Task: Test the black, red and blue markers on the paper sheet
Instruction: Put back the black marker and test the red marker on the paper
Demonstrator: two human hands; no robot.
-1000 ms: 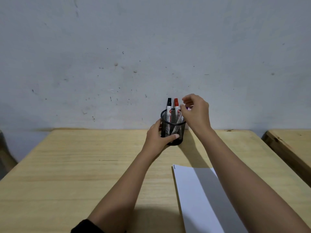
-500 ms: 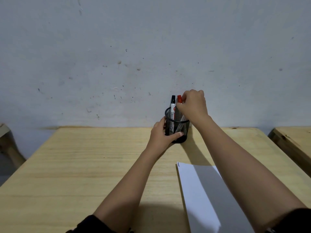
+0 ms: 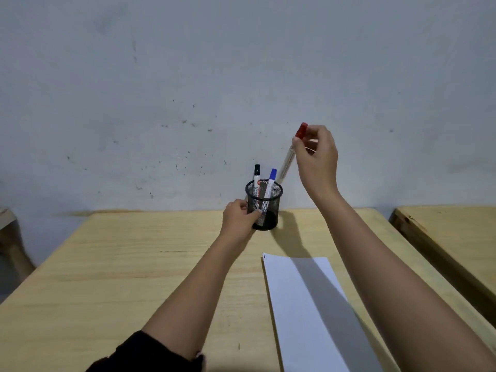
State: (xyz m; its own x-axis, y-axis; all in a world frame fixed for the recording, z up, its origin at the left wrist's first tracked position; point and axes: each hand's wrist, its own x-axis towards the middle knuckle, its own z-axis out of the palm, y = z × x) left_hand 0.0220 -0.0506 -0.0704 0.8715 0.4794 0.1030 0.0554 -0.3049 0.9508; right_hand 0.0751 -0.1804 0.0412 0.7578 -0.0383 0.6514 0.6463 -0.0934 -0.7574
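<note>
A black mesh pen cup [image 3: 269, 210] stands at the far edge of the wooden table [image 3: 120, 277]. The black marker [image 3: 256, 181] and the blue marker [image 3: 270, 183] stand upright in it. My left hand [image 3: 237, 220] grips the cup's left side. My right hand [image 3: 318, 159] is raised above and right of the cup, pinching the red marker [image 3: 291, 154] near its red cap, with its white body slanting down-left, clear of the cup. A white paper sheet [image 3: 292, 304] lies on the table near me, partly under my right forearm.
A plain grey wall rises right behind the table. A second wooden table [image 3: 451, 237] stands to the right across a narrow gap. Part of a chair or stool [image 3: 8, 232] shows at the far left edge.
My right hand has pulled the red marker up and to the right, out of the cup. The blue marker now shows in the cup. My left hand keeps holding the cup.
</note>
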